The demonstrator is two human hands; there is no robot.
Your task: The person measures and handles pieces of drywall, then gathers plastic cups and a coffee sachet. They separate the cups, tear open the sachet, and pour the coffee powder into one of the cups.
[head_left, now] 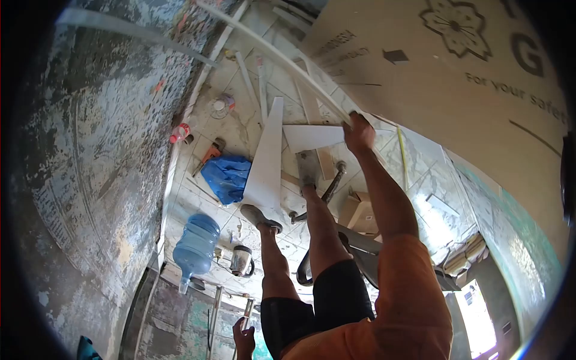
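Note:
My right hand [360, 133] is closed around the near end of a long pale strip [282, 60], which slants up and left toward the wall. Beneath that hand lies a white panel piece [315, 137] on the tiled floor. A second, tapering white panel [267, 162] stretches from near my left foot toward the strip. Low in the view is my left hand [243, 341], with thumb and fingers apart and slightly curled and nothing visible between them. A large printed cardboard sheet [432, 102] stands at the right, close to my right hand.
On the left, a blue water jug [198, 243], a blue cloth or bag [227, 179], an orange-bodied tool [210, 151] and a red-capped bottle [179, 133] lie along the peeling wall [102, 150]. A kettle-like container [242, 261] stands near the jug. A cardboard box [359, 213] sits behind my legs.

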